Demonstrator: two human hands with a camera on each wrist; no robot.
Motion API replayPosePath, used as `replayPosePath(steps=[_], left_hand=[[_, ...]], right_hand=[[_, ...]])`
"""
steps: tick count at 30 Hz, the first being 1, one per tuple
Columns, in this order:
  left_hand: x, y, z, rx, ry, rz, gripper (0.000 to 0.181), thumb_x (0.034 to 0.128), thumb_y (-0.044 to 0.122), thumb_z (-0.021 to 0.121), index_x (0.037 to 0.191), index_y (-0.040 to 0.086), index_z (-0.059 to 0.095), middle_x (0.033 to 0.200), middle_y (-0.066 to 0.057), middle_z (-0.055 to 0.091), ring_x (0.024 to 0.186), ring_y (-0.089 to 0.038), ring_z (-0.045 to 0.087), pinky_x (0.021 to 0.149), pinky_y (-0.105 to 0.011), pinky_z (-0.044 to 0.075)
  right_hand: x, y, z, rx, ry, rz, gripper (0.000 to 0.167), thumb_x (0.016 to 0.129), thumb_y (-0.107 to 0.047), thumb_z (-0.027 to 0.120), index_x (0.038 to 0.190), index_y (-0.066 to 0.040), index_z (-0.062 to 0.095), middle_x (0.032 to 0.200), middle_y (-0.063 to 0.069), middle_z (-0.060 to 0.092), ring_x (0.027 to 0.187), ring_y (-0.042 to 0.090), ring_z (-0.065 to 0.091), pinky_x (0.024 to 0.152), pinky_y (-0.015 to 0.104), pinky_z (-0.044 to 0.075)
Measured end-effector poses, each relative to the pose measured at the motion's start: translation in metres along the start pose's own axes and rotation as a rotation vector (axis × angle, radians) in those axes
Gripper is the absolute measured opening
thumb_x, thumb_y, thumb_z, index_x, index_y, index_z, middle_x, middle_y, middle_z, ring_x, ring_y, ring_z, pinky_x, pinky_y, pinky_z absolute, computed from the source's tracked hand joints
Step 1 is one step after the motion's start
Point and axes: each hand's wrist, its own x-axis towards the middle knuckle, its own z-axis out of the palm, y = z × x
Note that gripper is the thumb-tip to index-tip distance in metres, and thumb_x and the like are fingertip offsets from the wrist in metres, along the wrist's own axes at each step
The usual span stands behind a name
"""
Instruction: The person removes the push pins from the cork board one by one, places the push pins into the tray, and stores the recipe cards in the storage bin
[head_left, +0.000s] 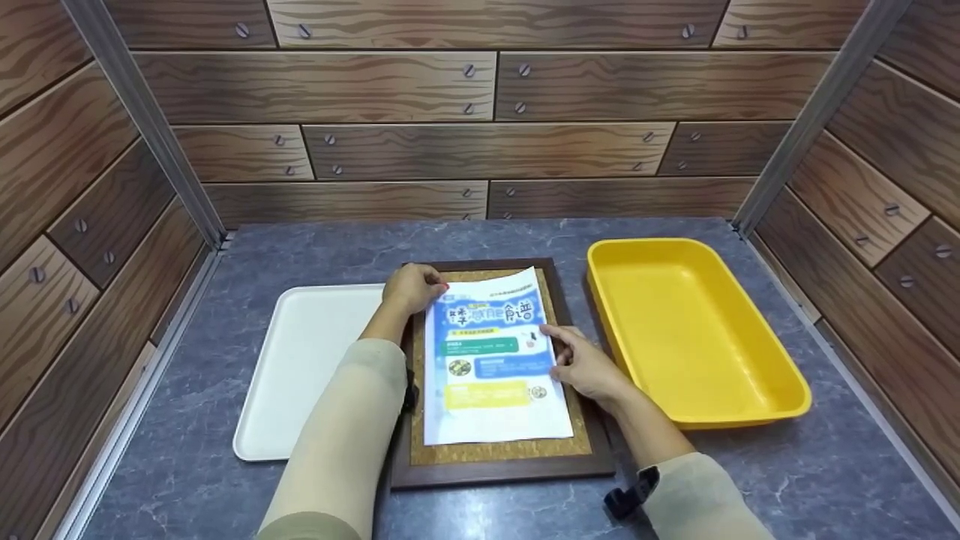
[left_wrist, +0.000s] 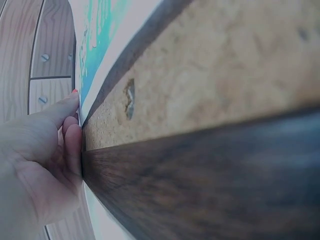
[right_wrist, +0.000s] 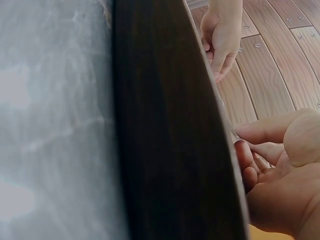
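Observation:
A printed paper sheet with blue, green and yellow blocks lies over a cork board in a dark wooden frame. At the sheet's top left corner, my left hand holds a small red pin-like piece at its fingertips. Its other fingers curl beside the frame in the left wrist view. My right hand holds the sheet's right edge between thumb and fingers, and the sheet's top right corner looks slightly raised. Both hands appear in the right wrist view.
Left of the board lies a white tray, partly behind my left arm. A deep yellow tray stands to the right. Wood-patterned panels enclose the grey marbled table at the back and sides.

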Motion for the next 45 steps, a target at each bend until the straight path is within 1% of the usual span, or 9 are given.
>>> replayPosePath(steps=[8,15,19,24,27,32,36,40,45], left_hand=[[-0.004,0.003,-0.001,-0.006,0.013,-0.023,0.017,0.103,0.034,0.077,0.112,0.02,0.083,0.118,0.0,0.082,0.115,-0.027,0.072,0.106,-0.045,0.055],[-0.004,0.003,0.0,-0.008,0.012,-0.041,0.019,0.1036,0.035,0.076,0.112,0.019,0.083,0.118,0.0,0.082,0.114,-0.026,0.072,0.108,-0.045,0.054],[-0.005,0.003,0.001,-0.006,0.008,-0.047,0.019,0.1042,0.035,0.075,0.111,0.02,0.084,0.117,0.0,0.081,0.113,-0.025,0.071,0.107,-0.045,0.054],[-0.008,0.004,0.0,0.018,0.009,-0.026,0.018,0.1051,0.035,0.074,0.109,0.02,0.083,0.116,0.0,0.082,0.11,-0.026,0.071,0.106,-0.046,0.054],[-0.009,0.005,0.0,0.014,0.0,-0.017,0.017,0.1051,0.034,0.074,0.106,0.02,0.083,0.114,0.001,0.082,0.108,-0.024,0.07,0.106,-0.045,0.054],[-0.013,0.006,0.0,-0.062,-0.033,-0.011,0.016,0.105,0.033,0.074,0.101,0.02,0.083,0.11,0.001,0.081,0.101,-0.022,0.067,0.104,-0.044,0.052],[-0.015,0.006,0.0,-0.147,-0.033,0.01,0.015,0.1053,0.029,0.073,0.106,0.018,0.083,0.113,-0.001,0.08,0.099,-0.019,0.066,0.096,-0.039,0.054],[-0.02,0.004,-0.001,-0.233,-0.026,0.048,0.015,0.1048,0.025,0.074,0.11,0.014,0.083,0.116,-0.005,0.081,0.097,-0.016,0.067,0.087,-0.032,0.055],[-0.023,0.001,-0.001,-0.286,-0.043,0.099,0.015,0.1049,0.023,0.074,0.109,0.01,0.082,0.113,-0.008,0.08,0.091,-0.014,0.065,0.077,-0.026,0.051]], right_hand=[[-0.002,0.0,0.0,-0.007,-0.004,-0.008,0.077,0.095,0.012,0.063,0.166,-0.01,0.043,0.162,0.013,0.042,0.096,0.019,0.05,0.069,0.02,0.046],[-0.003,-0.001,0.0,0.004,-0.015,-0.035,0.075,0.095,0.013,0.062,0.165,-0.006,0.042,0.162,0.018,0.042,0.094,0.018,0.05,0.069,0.02,0.046],[-0.003,-0.002,0.001,-0.009,-0.008,-0.019,0.075,0.096,0.013,0.061,0.165,-0.008,0.043,0.162,0.017,0.042,0.093,0.018,0.05,0.069,0.02,0.045],[-0.003,-0.005,0.004,-0.048,0.018,-0.018,0.073,0.096,0.014,0.06,0.165,-0.006,0.044,0.161,0.017,0.043,0.091,0.018,0.049,0.067,0.021,0.044],[-0.003,-0.006,0.006,-0.058,0.035,-0.024,0.073,0.095,0.015,0.059,0.164,-0.004,0.045,0.159,0.017,0.044,0.092,0.019,0.048,0.066,0.021,0.043],[-0.004,-0.006,0.006,-0.061,0.04,-0.03,0.072,0.095,0.015,0.057,0.164,-0.004,0.044,0.159,0.016,0.044,0.1,0.022,0.05,0.068,0.023,0.044],[-0.003,-0.008,0.004,-0.062,0.056,-0.028,0.073,0.096,0.014,0.055,0.164,-0.007,0.044,0.163,0.014,0.042,0.112,0.026,0.051,0.074,0.026,0.047],[-0.002,-0.01,0.003,-0.067,0.078,-0.02,0.074,0.096,0.014,0.055,0.164,-0.011,0.045,0.166,0.011,0.04,0.117,0.029,0.052,0.079,0.029,0.05],[-0.001,-0.011,0.001,-0.073,0.086,-0.012,0.076,0.094,0.015,0.056,0.165,-0.01,0.045,0.169,0.012,0.037,0.119,0.032,0.055,0.082,0.031,0.053]])
